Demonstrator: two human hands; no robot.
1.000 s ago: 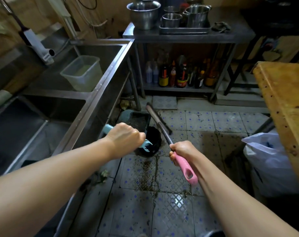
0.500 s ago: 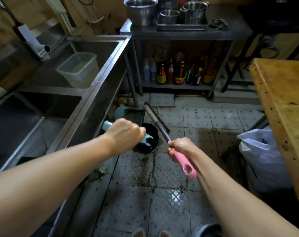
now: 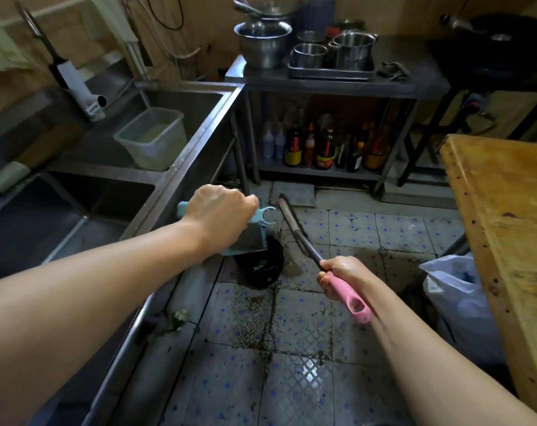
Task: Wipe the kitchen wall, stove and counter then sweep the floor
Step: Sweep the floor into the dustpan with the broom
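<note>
Teal dustpan (image 3: 248, 238), tilted over black bin (image 3: 261, 265)

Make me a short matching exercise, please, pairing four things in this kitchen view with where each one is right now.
Things:
1. dustpan handle
2. pink broom handle
3. clear plastic tub
4. sauce bottles

Places:
A. on the lower shelf of the steel table
B. gripped by the left hand
C. in the far basin of the steel sink
D. gripped by the right hand

Pairs: 1-B, 2-D, 3-C, 4-A
</note>
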